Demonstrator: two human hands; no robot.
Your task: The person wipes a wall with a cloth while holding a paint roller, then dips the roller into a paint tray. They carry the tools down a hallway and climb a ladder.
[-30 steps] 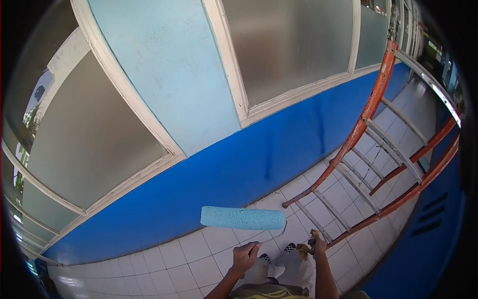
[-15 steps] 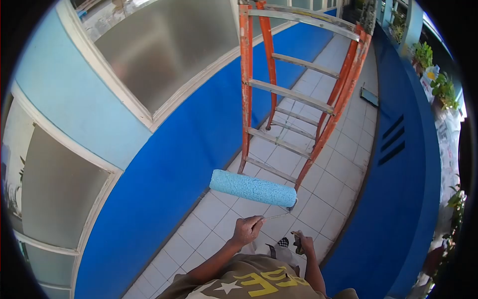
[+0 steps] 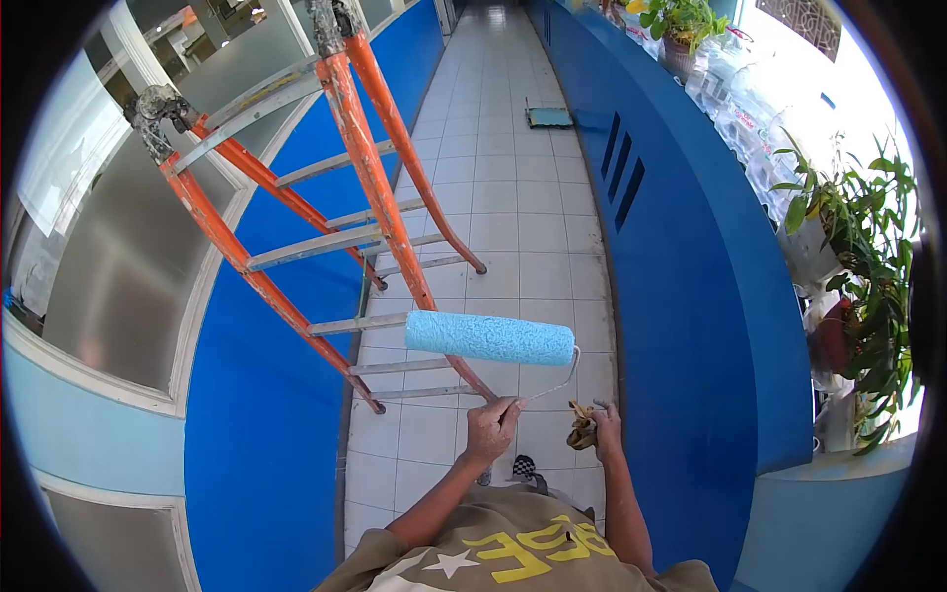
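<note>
My left hand (image 3: pixel 489 430) is closed around the handle end of a paint roller, whose thin wire frame bends up to the right. The light blue roller sleeve (image 3: pixel 489 337) lies roughly level above that hand, in front of the ladder's lower rungs. A crumpled brownish cloth (image 3: pixel 582 427) is gripped in my right hand (image 3: pixel 609 431), to the right of the roller wire. The two hands are apart.
An orange stepladder (image 3: pixel 385 217) stands at the left by the blue wall (image 3: pixel 256 444). A tray (image 3: pixel 548 117) lies farther down the tiled floor (image 3: pixel 493 217). Potted plants (image 3: pixel 681 54) and plastic bags (image 3: pixel 740 118) line the low blue wall (image 3: pixel 691 296) at the right.
The view has turned right, so the ladder now appears farther left and more of the corridor shows. Both hands still hold the roller and the cloth; the right hand appears higher.
</note>
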